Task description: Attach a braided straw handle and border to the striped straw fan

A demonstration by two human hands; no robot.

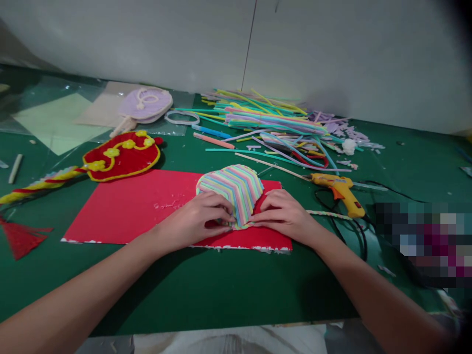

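Observation:
A rounded piece of pastel striped strips (238, 189) lies on a red sheet (129, 206), its narrow end toward the front edge. My left hand (202, 216) is closed at the lower left of this piece, fingertips pinching its edge. On the other side, my right hand (285, 216) has its fingertips pressed together at the lower right edge, near the tip. A thin braided strand (328, 214) runs out to the right from behind my right hand.
A yellow glue gun (342, 191) with a black cord lies right of the sheet. Pastel pipe cleaners (273, 120) are heaped at the back. A red fan with yellow flowers (125, 157) and a lilac fan (145, 104) lie at the left. Pixelated area at far right.

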